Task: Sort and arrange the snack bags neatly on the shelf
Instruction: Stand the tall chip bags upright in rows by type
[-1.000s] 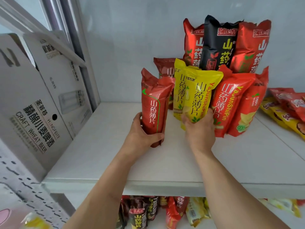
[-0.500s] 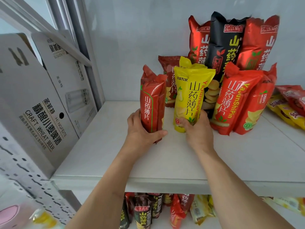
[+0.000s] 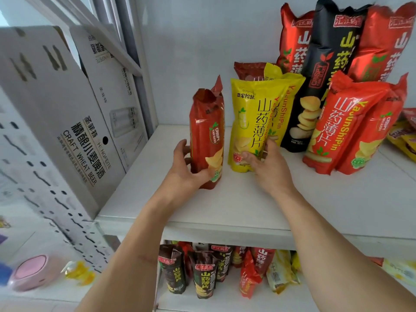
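A: Two hands: left hand [image 3: 191, 167] grips the upright glossy dark-red foil snack bag [image 3: 207, 136]; right hand [image 3: 265, 163] pinches the yellow foil snack bag [image 3: 252, 122], both on the white shelf [image 3: 247, 210].

B: Probably light, slippery, crushable; hold low.

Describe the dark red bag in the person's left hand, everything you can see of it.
The dark red bag is a tall, narrow, glossy foil-like snack pouch with a crimped, crumpled top. Its face shows a small green and white label reading "Crispy", and chips pictured near the bottom. It stands upright on the white shelf, left of the yellow bag, with a narrow gap showing between them. The left hand grips its lower part, fingers behind and thumb across the front.
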`<state>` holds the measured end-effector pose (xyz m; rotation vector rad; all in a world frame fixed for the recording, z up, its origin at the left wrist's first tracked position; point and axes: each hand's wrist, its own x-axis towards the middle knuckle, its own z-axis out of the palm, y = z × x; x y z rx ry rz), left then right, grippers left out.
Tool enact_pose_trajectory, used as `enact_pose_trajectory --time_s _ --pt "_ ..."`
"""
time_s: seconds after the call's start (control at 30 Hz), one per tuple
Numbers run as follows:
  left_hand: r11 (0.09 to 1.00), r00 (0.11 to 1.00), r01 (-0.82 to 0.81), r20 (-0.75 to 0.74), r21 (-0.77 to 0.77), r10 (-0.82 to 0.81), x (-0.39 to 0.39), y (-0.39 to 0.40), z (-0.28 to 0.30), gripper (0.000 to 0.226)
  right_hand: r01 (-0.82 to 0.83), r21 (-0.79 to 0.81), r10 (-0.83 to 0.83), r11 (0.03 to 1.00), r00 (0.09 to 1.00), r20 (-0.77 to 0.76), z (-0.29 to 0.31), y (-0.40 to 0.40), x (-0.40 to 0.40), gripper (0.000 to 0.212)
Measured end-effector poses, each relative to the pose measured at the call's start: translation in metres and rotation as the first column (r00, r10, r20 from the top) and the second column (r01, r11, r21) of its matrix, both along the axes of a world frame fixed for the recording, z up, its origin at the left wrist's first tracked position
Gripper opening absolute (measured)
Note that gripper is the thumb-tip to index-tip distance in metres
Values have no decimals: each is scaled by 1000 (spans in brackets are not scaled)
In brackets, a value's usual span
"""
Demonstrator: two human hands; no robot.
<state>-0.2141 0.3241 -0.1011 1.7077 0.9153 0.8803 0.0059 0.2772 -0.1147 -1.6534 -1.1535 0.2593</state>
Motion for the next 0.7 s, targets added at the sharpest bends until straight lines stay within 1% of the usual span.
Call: enact_pose_trajectory --time_s 0.07,0.1,0.2,0.27,0.37,0.43,0.5,0.57,0.67,0.7 --pt "999 996 -35 -79 40 38 -4 1 1 108 -38 -8 38 999 999 2 0 5 -9 60" --pt "996 991 -60 -116 66 67 -7 1 2 105 -55 -12 55 998 999 -1 1 7 -13 59" --pt "990 984 -118 -124 78 127 -20 6 1 82 -116 -25 115 993 993 -27 3 13 -27 59" --pt "990 986 -124 -107 66 130 -30 6 1 75 -156 -31 155 987 987 -36 3 20 -36 62" --pt "994 993 -96 -59 42 99 -40 5 3 84 -212 -43 210 976 977 -38 5 28 -52 64" --pt "990 990 -134 -42 42 136 -46 5 3 87 -243 -45 241 969 969 -51 5 32 -61 63" --pt "980 980 -196 -20 37 197 -54 8 2 82 -276 -55 272 960 960 -65 6 35 -68 65" --pt "980 980 -198 3 4 198 -66 8 1 79 -307 -60 302 950 950 -78 6 37 -74 68" --pt "979 979 -202 12 -32 203 -85 6 4 96 -355 -59 348 933 931 -107 8 41 -84 70" --pt "976 977 -212 11 -40 213 -91 6 5 96 -373 -51 366 926 924 -112 9 42 -88 70"
